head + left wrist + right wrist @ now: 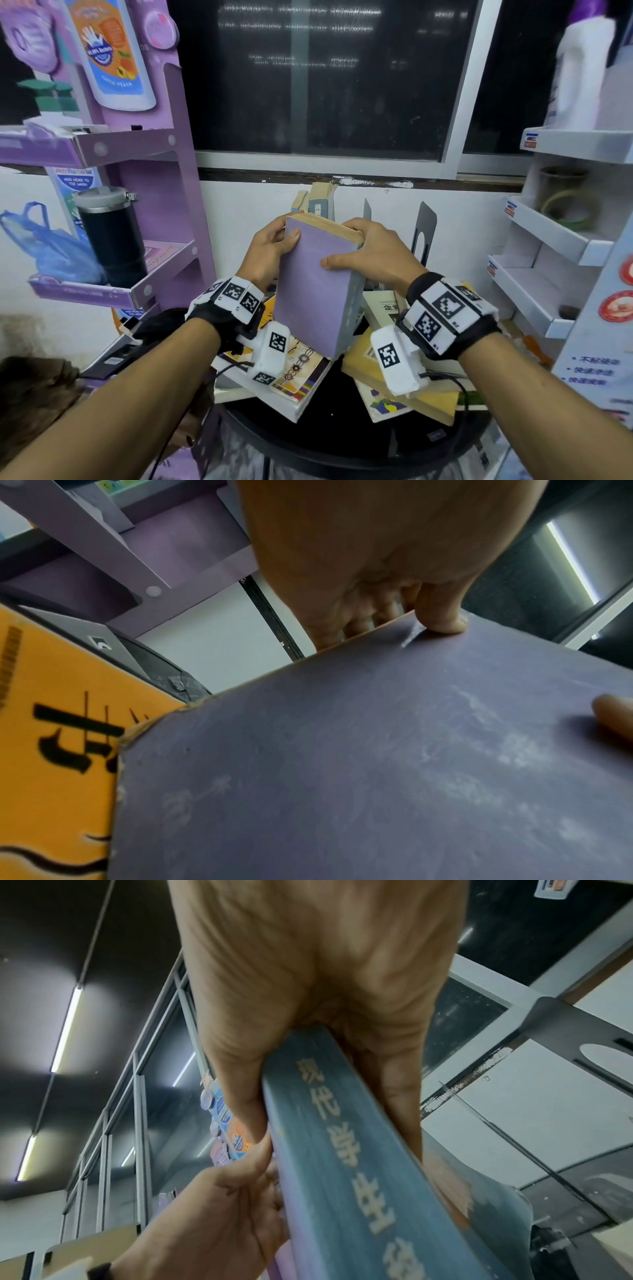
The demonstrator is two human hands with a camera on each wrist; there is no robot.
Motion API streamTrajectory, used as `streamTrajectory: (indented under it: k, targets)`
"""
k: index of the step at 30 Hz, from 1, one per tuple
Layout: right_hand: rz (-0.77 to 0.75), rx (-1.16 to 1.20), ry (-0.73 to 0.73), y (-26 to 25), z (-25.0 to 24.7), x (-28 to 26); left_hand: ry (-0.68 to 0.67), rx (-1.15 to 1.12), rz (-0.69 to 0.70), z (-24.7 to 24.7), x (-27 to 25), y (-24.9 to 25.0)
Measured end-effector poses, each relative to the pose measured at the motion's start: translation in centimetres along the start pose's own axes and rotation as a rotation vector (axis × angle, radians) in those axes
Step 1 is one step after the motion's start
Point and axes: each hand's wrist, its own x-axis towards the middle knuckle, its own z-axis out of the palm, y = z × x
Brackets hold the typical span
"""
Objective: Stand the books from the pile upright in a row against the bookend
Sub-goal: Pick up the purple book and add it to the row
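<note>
Both hands hold a purple book (313, 287) above the pile (394, 370): left hand (270, 250) at its left edge, right hand (370, 253) over its top corner. Bookend (423, 226) behind, near the wall.

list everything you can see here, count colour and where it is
purple book: one, purple cover, blue-grey spine, held up over the pile by both hands
book pile: several, count unclear, yellow, white and patterned covers, lying on the round table
standing books: at least two, beige and blue-grey, upright at the back by the wall
bookends: two, grey metal, behind the right hand
round table: one, black, under the pile
tumbler: one, black with silver lid, on the purple shelf
plastic bag: one, blue, left end of the same shelf
purple shelf: one, left
white shelf: one, right
left hand: one, gripping the book's left edge
right hand: one, gripping its top right corner
</note>
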Motion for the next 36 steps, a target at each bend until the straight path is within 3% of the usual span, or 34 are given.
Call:
streamTrajectory:
  k: [15,24,36]
  targets:
    - [-0.012,-0.004,0.138,0.0,1.0,0.1,-0.071,0.129,-0.092,-0.5,1.6,0.6]
    - [0.066,-0.062,0.216,1.1,-1.9,1.9,0.163,0.266,-0.04,-0.6,5.6,-0.1]
    - [0.154,-0.2,0.302,3.5,-1.9,7.3,0.144,0.358,-0.103,1.1,11.3,-1.1]
